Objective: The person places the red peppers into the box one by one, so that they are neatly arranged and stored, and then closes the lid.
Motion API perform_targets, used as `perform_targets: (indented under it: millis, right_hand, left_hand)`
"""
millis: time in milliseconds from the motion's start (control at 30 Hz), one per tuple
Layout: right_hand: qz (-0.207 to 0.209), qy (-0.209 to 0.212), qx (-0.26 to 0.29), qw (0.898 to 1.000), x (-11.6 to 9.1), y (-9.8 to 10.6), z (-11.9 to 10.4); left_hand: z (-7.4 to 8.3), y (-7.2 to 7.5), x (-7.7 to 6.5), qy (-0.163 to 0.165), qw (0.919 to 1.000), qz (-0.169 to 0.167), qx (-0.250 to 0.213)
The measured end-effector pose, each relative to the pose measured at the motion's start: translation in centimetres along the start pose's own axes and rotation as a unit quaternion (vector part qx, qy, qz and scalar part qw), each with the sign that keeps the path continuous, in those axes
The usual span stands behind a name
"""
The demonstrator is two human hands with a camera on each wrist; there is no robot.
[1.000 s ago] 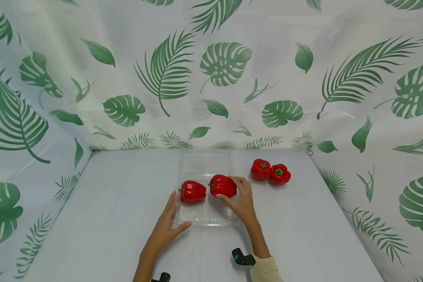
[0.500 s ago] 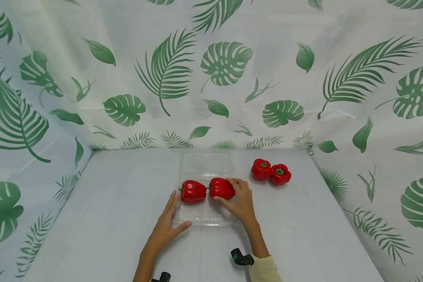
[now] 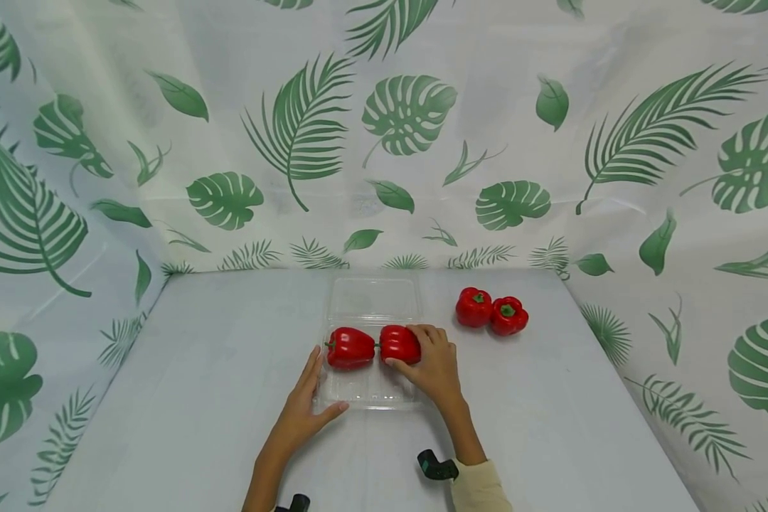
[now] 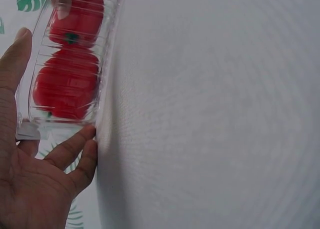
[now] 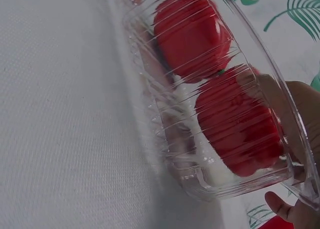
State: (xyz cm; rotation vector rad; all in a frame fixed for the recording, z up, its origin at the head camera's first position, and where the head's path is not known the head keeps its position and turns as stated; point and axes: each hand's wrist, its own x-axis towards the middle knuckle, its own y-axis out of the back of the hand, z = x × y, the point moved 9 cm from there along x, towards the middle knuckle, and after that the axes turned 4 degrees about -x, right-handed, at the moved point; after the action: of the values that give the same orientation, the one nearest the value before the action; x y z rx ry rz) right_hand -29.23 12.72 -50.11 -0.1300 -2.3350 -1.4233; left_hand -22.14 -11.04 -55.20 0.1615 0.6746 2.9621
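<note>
Two red bell peppers lie on their sides in a clear plastic clamshell container (image 3: pixel 371 395) whose lid (image 3: pixel 372 295) is folded back flat. My right hand (image 3: pixel 435 363) grips the right-hand bell pepper (image 3: pixel 400 343) from its right end, thumb in front and fingers behind. Its stem points left, right at the end of the left-hand bell pepper (image 3: pixel 350 348). My left hand (image 3: pixel 301 416) rests along the container's left side, fingers straight and thumb spread at the front corner. Both wrist views show the peppers through the ribbed wall (image 4: pixel 70 81), with the right fingers (image 5: pixel 270 96) on the nearer pepper.
Two more red bell peppers (image 3: pixel 473 307) (image 3: pixel 509 316) stand side by side on the white table (image 3: pixel 217 355), right of the container. Leaf-patterned sheets (image 3: pixel 384 142) hang behind and at both sides.
My right hand has lowered the right-hand bell pepper and shifted it slightly left, close to the other one in the container. The left hand has stayed in place.
</note>
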Motion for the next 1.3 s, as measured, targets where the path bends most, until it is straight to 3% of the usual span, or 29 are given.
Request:
perform_targets:
  millis: [400,933,1300]
  right_hand:
    - [-0.048,-0.021,-0.001,0.999,0.2,-0.6,0.06]
    - [-0.075,-0.011,-0.025,0.997,-0.42,-0.62,-0.03]
    - [-0.068,-0.022,-0.025,0.997,-0.5,-0.71,0.14]
  left_hand:
    - [0.23,0.15,0.14,0.009,0.9999,0.002,0.01]
    - [-0.1,-0.17,-0.05,0.011,0.9999,0.005,0.011]
    - [0.02,-0.17,-0.06,0.002,0.9999,0.002,0.011]
